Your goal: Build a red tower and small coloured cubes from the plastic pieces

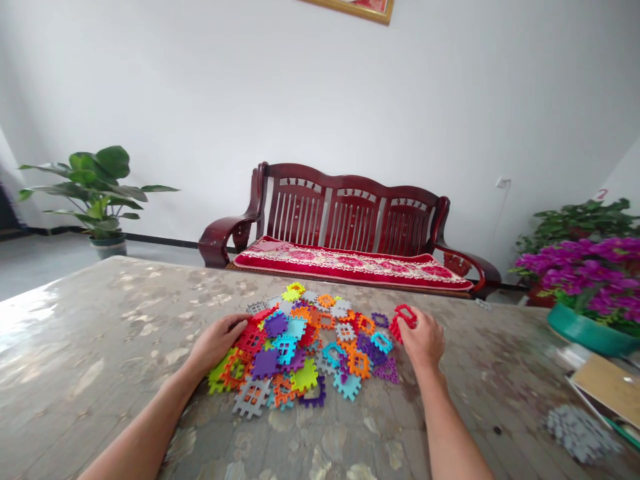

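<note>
A heap of colourful plastic interlocking tiles with notched edges lies spread in front of me, some solid and some with window-like openings. My left hand is at the heap's left side, thumb and fingers closed at the edge of a red interlocking tile that is tilted among the others. Just beyond the right side of the heap, my right hand grips a red openwork interlocking tile between thumb and fingers. Whether that is one tile or several together I cannot tell. Nearest to it lies a purple triangular tile.
A grey stack of tiles sits at the table's right, by a box with a brown lid. Purple flowers in a teal pot stand behind it. Across the patterned table is a wooden bench.
</note>
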Tool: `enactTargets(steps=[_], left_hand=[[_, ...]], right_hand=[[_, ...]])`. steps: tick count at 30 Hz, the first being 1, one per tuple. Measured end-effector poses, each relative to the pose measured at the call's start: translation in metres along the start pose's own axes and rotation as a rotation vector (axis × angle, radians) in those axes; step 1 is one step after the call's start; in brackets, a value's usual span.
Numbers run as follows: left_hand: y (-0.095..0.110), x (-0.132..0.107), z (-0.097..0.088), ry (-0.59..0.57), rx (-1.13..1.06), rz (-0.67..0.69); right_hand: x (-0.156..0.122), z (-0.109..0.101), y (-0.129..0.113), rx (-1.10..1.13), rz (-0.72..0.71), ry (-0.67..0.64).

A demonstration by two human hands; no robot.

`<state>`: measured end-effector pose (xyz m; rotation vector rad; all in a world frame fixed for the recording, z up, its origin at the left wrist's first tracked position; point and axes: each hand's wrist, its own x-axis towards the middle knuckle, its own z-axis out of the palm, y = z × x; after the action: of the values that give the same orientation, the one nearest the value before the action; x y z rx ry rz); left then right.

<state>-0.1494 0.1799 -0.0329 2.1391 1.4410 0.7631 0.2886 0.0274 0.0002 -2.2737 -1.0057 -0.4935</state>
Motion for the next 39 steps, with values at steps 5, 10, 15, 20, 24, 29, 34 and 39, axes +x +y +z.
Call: enactTargets(steps=[5,10,15,20,24,29,34,39], left_hand=[[-0.001,0.001,0.000,0.010,-0.007,-0.009],[-0.003,0.001,0.001,0.012,-0.017,-0.015],[-0.002,0.001,0.001,0.015,-0.020,-0.017],[-0.002,0.001,0.002,0.009,-0.020,-0.023],[-0.003,0.001,0.003,0.009,-0.034,-0.005],[0.001,-0.001,0.001,0.000,-0.018,-0.007],[0.005,-0.002,-0.001,0.004,-0.007,-0.011],[0.007,-0.002,-0.001,0.019,0.000,-0.028]], right_hand=[[-0.001,0.003,0.007,-0.043,0.051,-0.045],[-0.004,0.008,0.008,-0.037,0.074,-0.112],[-0.006,0.008,0.007,-0.019,0.117,-0.149],[-0.008,0.008,-0.008,0.056,-0.012,0.042],[-0.027,0.010,-0.050,0.396,-0.289,-0.091],[-0.072,0.011,-0.107,0.561,-0.646,-0.291],[-0.094,0.017,-0.128,0.484,-0.849,-0.280],[-0.095,0.021,-0.131,0.426,-0.909,-0.270]])
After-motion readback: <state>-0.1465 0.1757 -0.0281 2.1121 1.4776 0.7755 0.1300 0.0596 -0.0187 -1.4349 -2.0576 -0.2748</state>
